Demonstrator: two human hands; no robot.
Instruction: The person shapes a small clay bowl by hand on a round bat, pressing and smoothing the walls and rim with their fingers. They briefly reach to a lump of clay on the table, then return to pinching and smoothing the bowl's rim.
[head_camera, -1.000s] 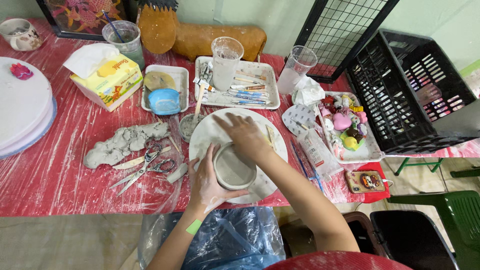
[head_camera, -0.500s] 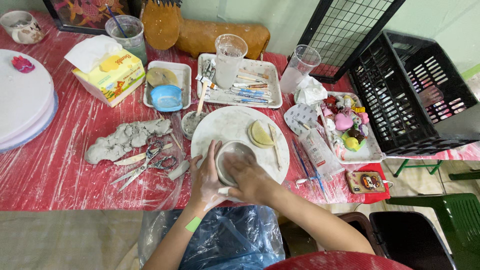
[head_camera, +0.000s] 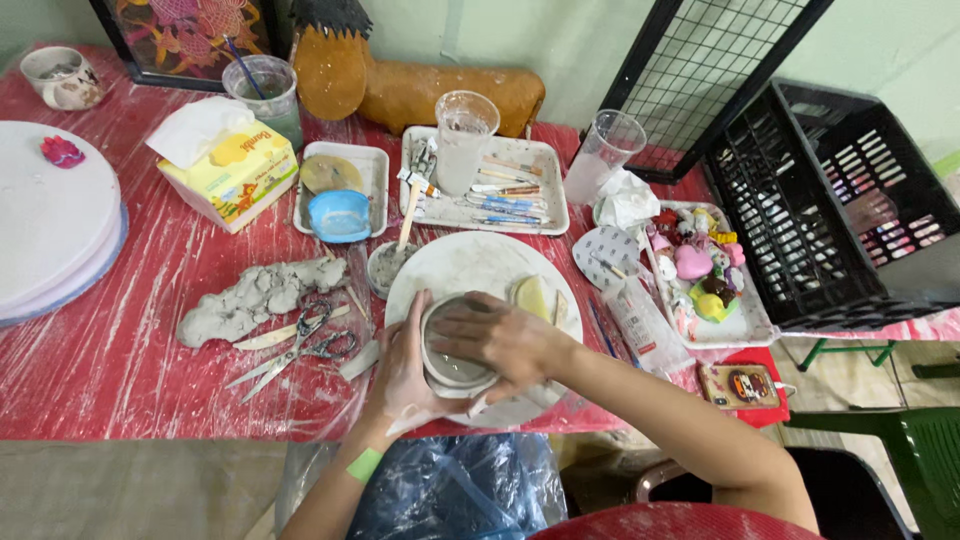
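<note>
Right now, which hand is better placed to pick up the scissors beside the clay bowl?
Left, probably. The left hand cups the clay bowl on its left side, with the scissors lying just beyond it. The right hand rests across the bowl's top and would have to cross over.

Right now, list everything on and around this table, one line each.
clay bowl: one, grey, on the round white board, between both hands
round white board: one, white, table's near middle
yellow sponge: one, on the board, right of the bowl
clay lump: one, grey, left of the board
scissors: one pair, metal, below the clay lump
tissue box: one, yellow, far left
blue bowl: one, in a white tray
tool tray: one, white, holds brushes and a clear cup
black crate: one, right
left hand: cups the bowl's left side
right hand: lies over the bowl's top
</note>
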